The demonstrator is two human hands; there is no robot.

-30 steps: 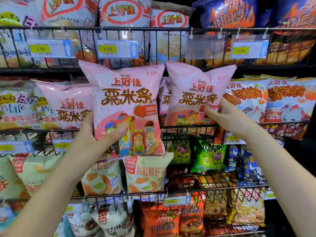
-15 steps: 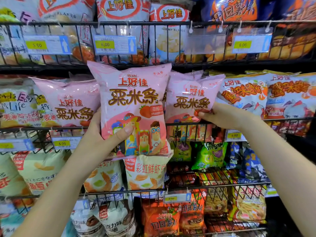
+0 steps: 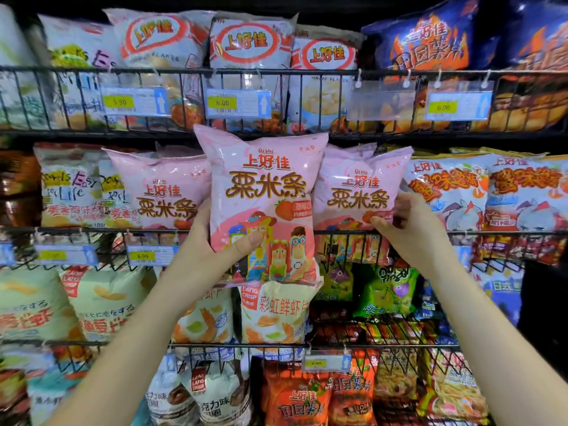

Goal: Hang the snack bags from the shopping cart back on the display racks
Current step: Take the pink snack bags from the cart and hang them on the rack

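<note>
The left hand [image 3: 209,252] holds a pink strawberry corn-stick bag [image 3: 264,192] upright in front of the middle wire rack [image 3: 92,230], label facing out. Its thumb lies across the cartoon print low on the front. The other fingers are hidden behind the pack, so the hand is clamped on the lower left part. Gripped this low, the top of the bag is free to be lifted over the rack's front rail, which I take to be the reason for the hold.

The right hand [image 3: 412,224] pinches a second pink bag [image 3: 359,186] standing in that rack, thumb on its front and fingers curled at its right edge. It looks to be steadying or shifting that pack to open a slot beside it. A third pink bag [image 3: 163,192] stands to the left, so the held one likely belongs in the gap between these 2.

Orange snack bags [image 3: 445,186] press against the second pink pack on its right. Shrimp flakes bags [image 3: 249,44] fill the shelf above, and a Lang Crisp bag [image 3: 273,312] sits just below the held one. The upper shelf's wire front, with its yellow 6.00 price tag [image 3: 238,103], is just over the held bag's top edge. Headroom looks tight, and the neighbours crowd the gap. The shopping cart is not in view.
</note>
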